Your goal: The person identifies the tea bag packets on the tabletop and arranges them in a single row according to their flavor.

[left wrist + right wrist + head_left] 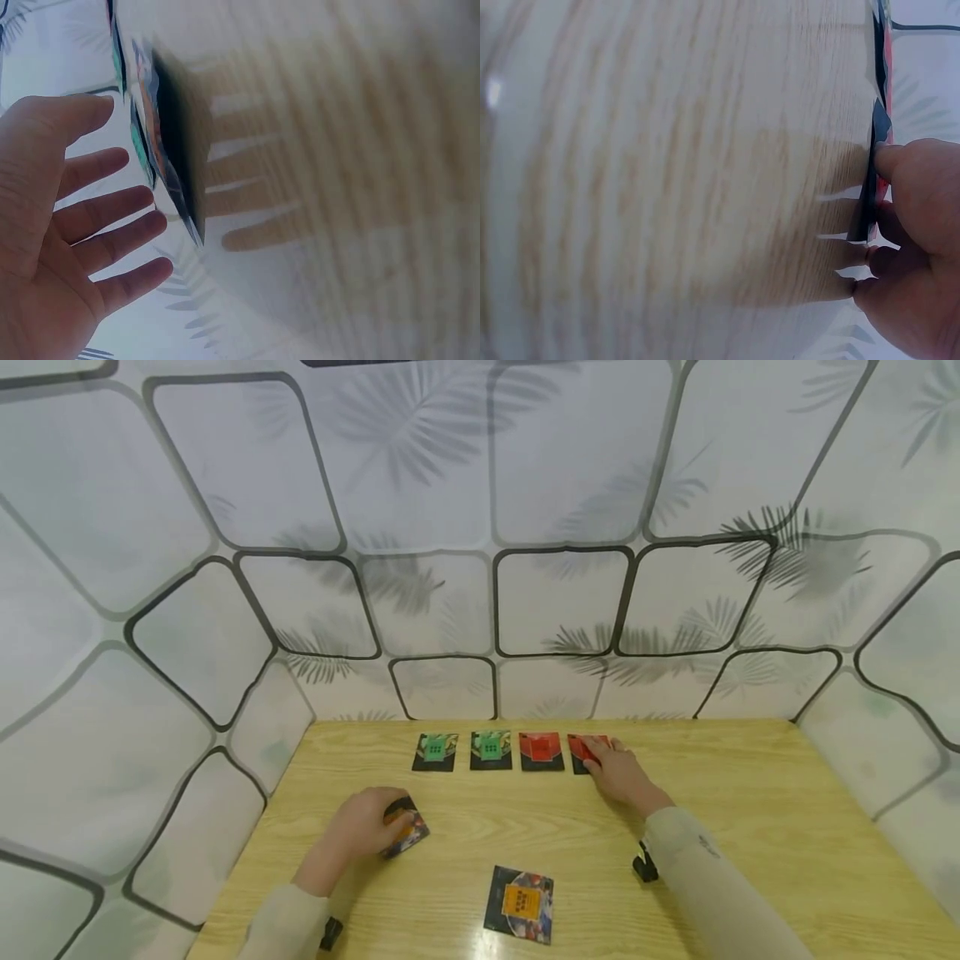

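Observation:
My left hand is over a dark packet with an orange label at the left of the table. In the left wrist view its fingers are spread and apart from the packet. At the right end of a row, my right hand has thumb and bent fingers on a red and black packet, partly covering it. In the right wrist view the thumb touches that packet near its edge, and other fingertips reach down by the table.
Left of the right hand lie another red packet and two green-labelled packets. A second orange-labelled packet lies near the front. The wooden table meets patterned fabric walls at the back and sides.

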Demonstrator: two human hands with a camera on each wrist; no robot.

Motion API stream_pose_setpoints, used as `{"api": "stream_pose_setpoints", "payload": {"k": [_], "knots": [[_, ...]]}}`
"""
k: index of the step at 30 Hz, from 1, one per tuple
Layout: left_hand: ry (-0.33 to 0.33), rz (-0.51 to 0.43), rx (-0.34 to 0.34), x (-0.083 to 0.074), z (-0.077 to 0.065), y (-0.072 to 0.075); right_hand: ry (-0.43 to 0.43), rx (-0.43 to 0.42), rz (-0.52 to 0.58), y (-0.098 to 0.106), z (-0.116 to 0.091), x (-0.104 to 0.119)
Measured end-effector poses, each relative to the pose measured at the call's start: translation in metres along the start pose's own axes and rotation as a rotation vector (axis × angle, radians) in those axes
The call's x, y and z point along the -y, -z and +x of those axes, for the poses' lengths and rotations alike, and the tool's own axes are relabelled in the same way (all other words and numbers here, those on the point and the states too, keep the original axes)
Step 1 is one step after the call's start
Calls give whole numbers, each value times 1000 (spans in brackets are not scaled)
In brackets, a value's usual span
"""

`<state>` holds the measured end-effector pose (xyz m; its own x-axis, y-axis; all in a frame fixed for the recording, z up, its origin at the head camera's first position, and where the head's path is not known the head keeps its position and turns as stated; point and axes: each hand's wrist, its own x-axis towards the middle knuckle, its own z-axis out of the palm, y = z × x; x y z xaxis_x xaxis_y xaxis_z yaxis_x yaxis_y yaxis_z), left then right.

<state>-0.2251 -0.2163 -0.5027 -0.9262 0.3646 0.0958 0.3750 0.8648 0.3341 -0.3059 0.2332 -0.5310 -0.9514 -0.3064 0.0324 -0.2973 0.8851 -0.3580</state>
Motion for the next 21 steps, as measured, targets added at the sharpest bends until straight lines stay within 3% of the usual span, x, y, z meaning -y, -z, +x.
{"api": "stream_pose_setpoints", "payload": {"k": [14,17,21], "knots": [[-149,116,-76,-9,-11,-13,-21,12,27,-1,-1,1],[-142,140,-98,-9,-12,-15,-16,9,25,0,-1,1],[-83,159,-92,-10,-14,-14,-14,6,28,-1,-1,0]]}}
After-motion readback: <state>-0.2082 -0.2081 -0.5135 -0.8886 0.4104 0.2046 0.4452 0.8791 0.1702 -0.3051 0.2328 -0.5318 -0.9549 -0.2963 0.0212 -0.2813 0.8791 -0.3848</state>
